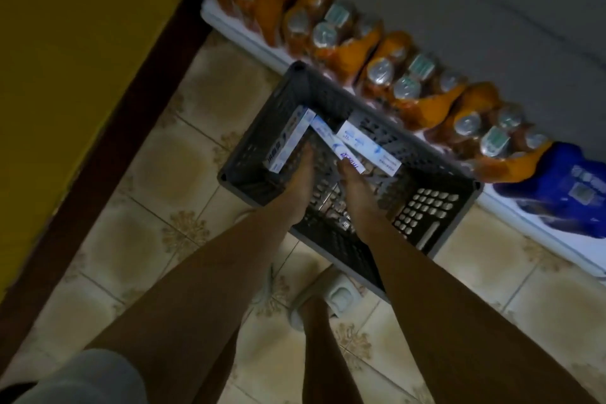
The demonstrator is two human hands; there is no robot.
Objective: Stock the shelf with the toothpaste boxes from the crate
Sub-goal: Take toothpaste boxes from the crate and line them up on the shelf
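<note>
A dark grey slotted crate (pixel 426 207) stands on the tiled floor below me. Three white-and-blue toothpaste boxes lie at its far end: a left box (pixel 288 141) leaning along the left wall, a middle box (pixel 328 138), and a right box (pixel 367 147). Both of my bare arms reach down into the crate. My left hand (pixel 300 184) has its fingers stretched out, the tips just beside the left box. My right hand (pixel 355 190) is also stretched out, its fingertips touching the near end of the middle box. Neither hand is closed around a box.
A low white shelf (pixel 537 223) runs along the grey wall behind the crate, carrying orange-wrapped bottle packs (pixel 344 43) and a blue pack (pixel 564 187). A yellow surface with dark brown trim (pixel 98 147) bounds the left. My sandalled foot (pixel 311 305) stands beside the crate's near corner.
</note>
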